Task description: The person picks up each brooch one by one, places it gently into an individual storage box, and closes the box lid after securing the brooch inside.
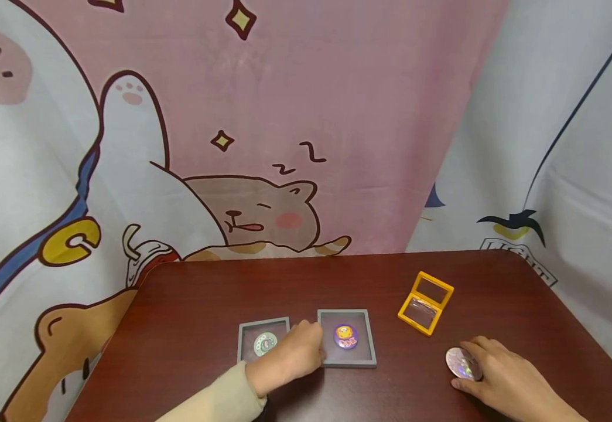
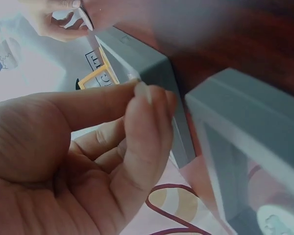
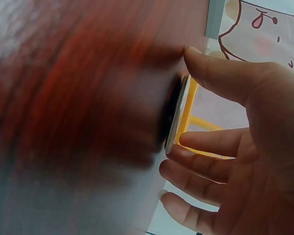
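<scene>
My left hand (image 1: 297, 350) has its fingers curled, with thumb and index pinching at the near-left edge of a square grey display frame (image 1: 372, 346); the exact contact is partly hidden. Inside that frame's film sits a purple and yellow round badge (image 1: 345, 336). A second grey frame (image 1: 239, 346), partly behind my left hand, holds a pale green round badge (image 1: 265, 343). My right hand (image 1: 511, 375) holds a shiny, pinkish iridescent round badge (image 1: 462, 363) between thumb and fingers. The right wrist view shows that badge (image 3: 181, 110) edge-on, close over the table.
A yellow display frame (image 1: 433, 302) lies unfolded on the brown table (image 1: 205, 293), beyond my right hand. Behind the table's far edge hangs a printed curtain (image 1: 379, 117) with cartoon animals.
</scene>
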